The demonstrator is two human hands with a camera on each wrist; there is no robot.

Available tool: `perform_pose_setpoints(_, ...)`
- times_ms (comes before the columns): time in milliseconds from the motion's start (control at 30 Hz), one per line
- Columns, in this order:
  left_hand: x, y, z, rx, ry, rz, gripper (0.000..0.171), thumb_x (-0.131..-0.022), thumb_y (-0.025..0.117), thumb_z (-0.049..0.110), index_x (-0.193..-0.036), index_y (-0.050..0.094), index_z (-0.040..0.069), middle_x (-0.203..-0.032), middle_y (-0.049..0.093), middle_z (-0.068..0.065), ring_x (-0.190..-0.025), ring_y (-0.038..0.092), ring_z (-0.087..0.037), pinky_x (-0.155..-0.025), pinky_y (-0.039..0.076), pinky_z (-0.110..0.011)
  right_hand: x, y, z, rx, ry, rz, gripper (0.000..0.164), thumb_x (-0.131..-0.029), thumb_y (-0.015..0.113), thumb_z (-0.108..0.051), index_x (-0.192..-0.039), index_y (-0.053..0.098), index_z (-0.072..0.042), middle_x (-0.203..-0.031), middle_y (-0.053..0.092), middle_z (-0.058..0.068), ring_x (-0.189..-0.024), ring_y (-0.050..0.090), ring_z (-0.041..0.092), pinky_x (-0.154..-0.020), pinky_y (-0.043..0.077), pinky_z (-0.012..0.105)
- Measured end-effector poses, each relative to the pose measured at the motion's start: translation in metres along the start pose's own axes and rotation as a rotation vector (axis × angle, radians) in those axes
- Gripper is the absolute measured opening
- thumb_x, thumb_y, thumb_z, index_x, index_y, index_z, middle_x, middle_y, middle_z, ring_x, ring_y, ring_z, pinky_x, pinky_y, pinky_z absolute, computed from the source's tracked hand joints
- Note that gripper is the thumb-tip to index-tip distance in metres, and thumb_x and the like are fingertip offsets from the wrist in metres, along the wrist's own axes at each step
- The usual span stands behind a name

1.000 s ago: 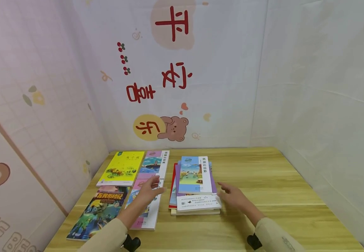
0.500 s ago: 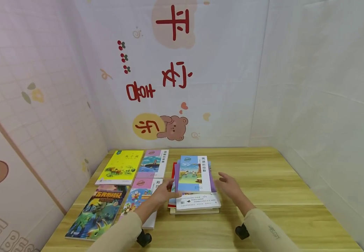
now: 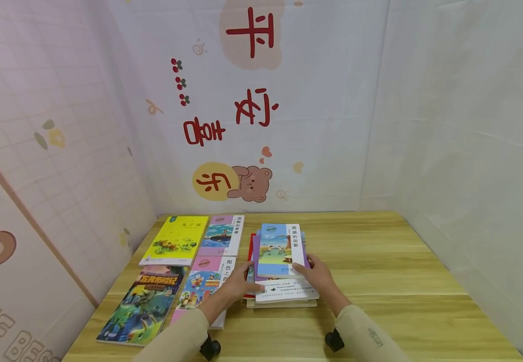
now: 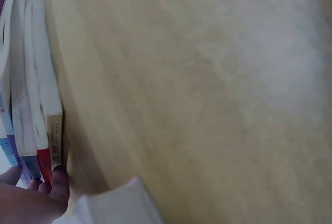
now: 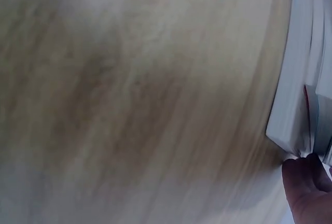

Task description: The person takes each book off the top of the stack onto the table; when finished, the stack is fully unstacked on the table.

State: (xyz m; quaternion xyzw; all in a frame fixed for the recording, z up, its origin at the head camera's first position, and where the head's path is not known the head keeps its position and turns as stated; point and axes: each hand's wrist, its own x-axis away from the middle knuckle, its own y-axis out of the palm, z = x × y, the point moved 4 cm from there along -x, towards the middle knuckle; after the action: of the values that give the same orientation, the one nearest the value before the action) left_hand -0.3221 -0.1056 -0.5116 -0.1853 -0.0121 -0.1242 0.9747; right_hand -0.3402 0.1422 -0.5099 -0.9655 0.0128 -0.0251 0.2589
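A stack of several books lies at the middle of the table, topped by a blue-and-white book (image 3: 277,250). Beneath it show a purple book, a white back cover (image 3: 284,290) with small print, and a red edge. My left hand (image 3: 235,287) grips the stack's left side, thumb over the white cover. In the left wrist view, that hand (image 4: 39,199) has its fingertips against the red spine (image 4: 45,165) and the tan spine (image 4: 54,138). From the right, my right hand (image 3: 322,282) holds the stack with its thumb on the top book. Its fingers (image 5: 298,182) reach the page edges (image 5: 293,115) low down.
Left of the stack, a yellow book (image 3: 175,240) and a pink-and-white book (image 3: 220,236) lie at the back. A dark green picture book (image 3: 141,306) and another pink-and-white book (image 3: 203,286) lie in front. A printed cloth wall (image 3: 324,125) rises behind the wooden table (image 3: 388,281).
My left hand has moved right, from over the front pink-and-white book to the stack. My right hand has come in leftward, its thumb now on the top book. The books look unmoved.
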Motion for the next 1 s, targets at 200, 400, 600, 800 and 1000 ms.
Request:
perform_pose_setpoints(200, 0.001, 0.001, 0.0, -0.026, -0.008, 0.009, 0.09, -0.08, 0.085, 0.014, -0.152, 0.033, 0.0, -0.154, 0.024, -0.028, -0.135, 0.032, -0.047, -0.106, 0.035, -0.06, 0.0, 0.001, 0.001, 0.002, -0.007, 0.002, 0.072, -0.092, 0.073, -0.03, -0.147, 0.041, 0.004, -0.139, 0.05, 0.03, -0.125, 0.051, 0.044, -0.099, 0.045, 0.055)
perform_pose_setpoints(400, 0.002, 0.002, -0.001, -0.037, -0.024, 0.008, 0.09, -0.08, 0.085, 0.015, -0.153, 0.033, 0.001, -0.154, 0.022, -0.029, -0.135, 0.032, -0.048, -0.106, 0.034, -0.061, 0.001, -0.006, 0.004, -0.033, 0.032, -0.014, 0.068, -0.095, 0.069, -0.026, -0.146, 0.039, 0.008, -0.137, 0.051, 0.03, -0.121, 0.053, 0.041, -0.099, 0.044, 0.055)
perform_pose_setpoints(600, 0.001, 0.002, -0.001, -0.039, -0.014, 0.001, 0.091, -0.08, 0.085, 0.014, -0.153, 0.032, 0.001, -0.154, 0.021, -0.029, -0.135, 0.032, -0.047, -0.105, 0.035, -0.06, 0.005, -0.015, 0.008, -0.052, 0.055, -0.052, 0.062, -0.098, 0.065, -0.028, -0.142, 0.045, 0.01, -0.134, 0.055, 0.028, -0.12, 0.054, 0.039, -0.099, 0.045, 0.053)
perform_pose_setpoints(800, 0.001, 0.002, -0.002, -0.051, -0.011, -0.002, 0.09, -0.081, 0.084, 0.015, -0.153, 0.033, 0.001, -0.154, 0.022, -0.028, -0.135, 0.033, -0.046, -0.104, 0.037, -0.059, 0.004, -0.025, 0.012, -0.054, 0.05, -0.054, 0.054, -0.098, 0.064, -0.025, -0.138, 0.051, 0.01, -0.129, 0.059, 0.025, -0.114, 0.058, 0.035, -0.096, 0.046, 0.051)
perform_pose_setpoints(1000, 0.002, 0.002, -0.001, -0.056, -0.015, 0.0, 0.09, -0.081, 0.084, 0.017, -0.153, 0.033, 0.001, -0.155, 0.022, -0.028, -0.136, 0.03, -0.048, -0.104, 0.036, -0.061, 0.005, -0.038, 0.012, -0.107, 0.048, -0.067, 0.048, -0.097, 0.063, -0.016, -0.136, 0.052, 0.01, -0.126, 0.06, 0.025, -0.11, 0.059, 0.034, -0.09, 0.049, 0.051)
